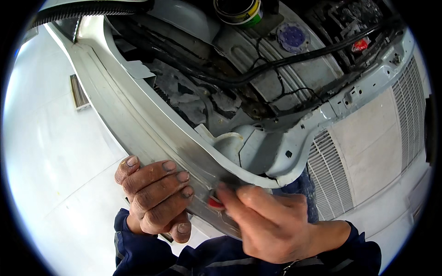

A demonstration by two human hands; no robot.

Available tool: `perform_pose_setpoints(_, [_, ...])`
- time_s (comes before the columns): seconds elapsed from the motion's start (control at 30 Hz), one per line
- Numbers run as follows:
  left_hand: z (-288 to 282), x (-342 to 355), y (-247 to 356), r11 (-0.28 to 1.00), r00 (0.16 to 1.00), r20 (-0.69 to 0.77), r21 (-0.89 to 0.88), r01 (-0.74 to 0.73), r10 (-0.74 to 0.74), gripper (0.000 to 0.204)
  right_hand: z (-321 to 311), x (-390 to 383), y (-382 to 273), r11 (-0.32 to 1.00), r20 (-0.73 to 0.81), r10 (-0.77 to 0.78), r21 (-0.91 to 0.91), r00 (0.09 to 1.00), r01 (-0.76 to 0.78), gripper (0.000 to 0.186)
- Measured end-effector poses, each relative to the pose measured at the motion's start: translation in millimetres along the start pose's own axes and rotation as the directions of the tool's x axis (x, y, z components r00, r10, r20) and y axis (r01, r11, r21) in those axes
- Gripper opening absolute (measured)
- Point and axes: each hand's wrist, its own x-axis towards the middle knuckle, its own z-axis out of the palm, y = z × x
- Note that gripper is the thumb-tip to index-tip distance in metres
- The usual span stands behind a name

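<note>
My left hand [154, 195] has its fingers curled over the edge of a long, off-white metal body panel [106, 92], which runs from the upper left toward the lower middle. Beside it, my right hand [269, 221], slightly blurred, pinches a small red pad [215, 203] against a greyish, scuffed part of that panel; the pad is mostly hidden by the fingers. A thin white flange along the panel's inner side curves round just above both hands, with a grey recessed bracket [228, 145] inside it.
The open bay holds a thick black hose [294, 59], wiring, a purple round cover [292, 37], a small red part [360, 45] and an open can [237, 11]. A perforated pale crossmember [359, 94] runs rightward. White floor [41, 152] with slatted grates [329, 175] shows around it.
</note>
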Motion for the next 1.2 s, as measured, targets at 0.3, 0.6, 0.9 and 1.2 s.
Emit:
perform_pose_setpoints(0.3, [3, 0, 0, 1.000, 0.999, -0.035, -0.009, -0.002, 0.002, 0.031, -3, 3, 6, 0.998, 0.004, -0.058, -0.012, 0.998, 0.058, 0.032])
perform_pose_setpoints(0.6, [2, 0, 0, 1.000, 1.000, -0.008, 0.002, -0.005, 0.005, 0.031, -6, 0, 14, 0.992, 0.035, -0.124, 0.040, 0.992, 0.122, 0.029])
perform_pose_setpoints(0.9, [-2, -1, 2, 1.000, 0.999, 0.030, 0.002, 0.018, -0.018, 0.028, -6, -11, 13, 0.996, 0.034, -0.067, 0.060, 0.997, 0.065, 0.028])
perform_pose_setpoints(1.2, [-1, -2, -2, 1.000, 1.000, 0.026, -0.013, -0.017, 0.018, 0.027, -23, -43, 10, 0.997, -0.055, 0.053, 0.055, 0.997, -0.050, 0.029])
